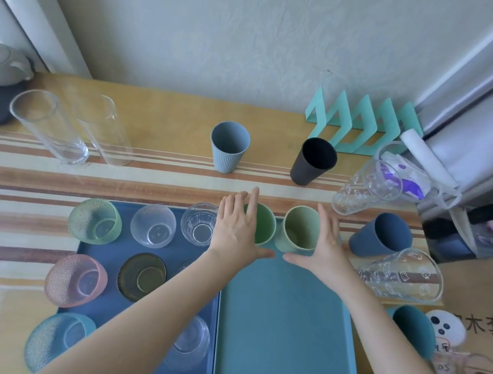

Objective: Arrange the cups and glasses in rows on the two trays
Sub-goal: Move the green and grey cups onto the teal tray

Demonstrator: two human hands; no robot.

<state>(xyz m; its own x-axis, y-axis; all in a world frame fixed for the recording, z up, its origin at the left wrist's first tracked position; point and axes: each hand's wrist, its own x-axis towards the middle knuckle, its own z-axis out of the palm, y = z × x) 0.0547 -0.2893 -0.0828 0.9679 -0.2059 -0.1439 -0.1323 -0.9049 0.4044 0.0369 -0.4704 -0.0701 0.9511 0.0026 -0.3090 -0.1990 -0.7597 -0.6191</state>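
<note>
A dark blue tray (116, 258) on the left holds several glasses: green (95, 222), clear (152, 225), faceted clear (200, 223), pink (76, 280), amber (142, 277), light blue (56, 341). Beside it lies a teal tray (278, 339); at its far end stand a green cup (264, 227) and a pale green cup (298, 228), side by side. My left hand (237, 224) rests flat against the green cup's left side. My right hand (324, 242) rests against the pale cup's right side. Fingers are straight, thumbs pointing inward.
Off the trays stand two tall clear glasses (49, 127), a grey-blue cup (229, 146), a black cup (313, 162), printed clear glasses (365, 190), a dark blue cup (380, 235) and a teal cup (414, 329). A mint rack (363, 124) and a teapot (1, 67) sit by the wall.
</note>
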